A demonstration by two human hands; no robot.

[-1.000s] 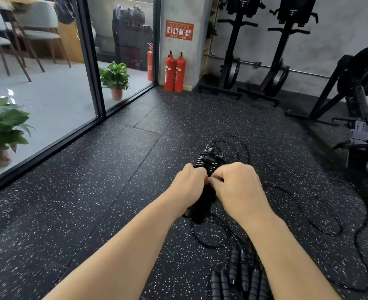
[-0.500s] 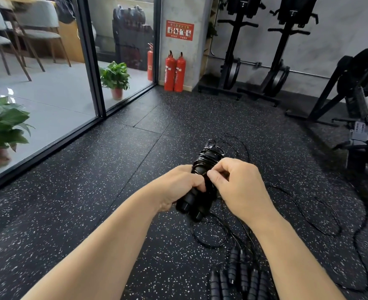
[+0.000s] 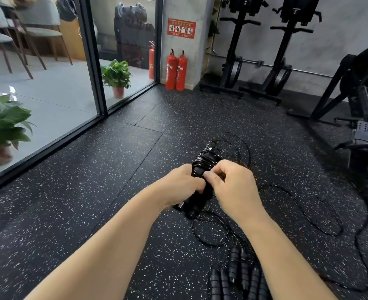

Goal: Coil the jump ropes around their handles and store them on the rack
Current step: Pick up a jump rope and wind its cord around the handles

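Note:
A pair of black jump rope handles (image 3: 204,163) is held together over the floor, with thin black cord coiled round the upper part. My left hand (image 3: 182,185) grips the lower half of the handles. My right hand (image 3: 233,185) pinches the cord against the handles with thumb and forefinger. Loose black cord (image 3: 209,234) lies in loops on the floor below and to the right. Several more black handles (image 3: 237,276) lie side by side on the floor near the bottom edge. No storage rack for the ropes can be made out.
The floor is black speckled rubber (image 3: 92,202). A glass wall (image 3: 48,72) with potted plants (image 3: 117,76) runs along the left. Two red fire extinguishers (image 3: 176,70) stand by a pillar. Black gym machines (image 3: 265,50) line the back wall and the right side.
The handle bundle has tilted and dropped slightly. My right hand shifted from covering the handles to pinching the cord at their side. My left hand slid lower on the handles.

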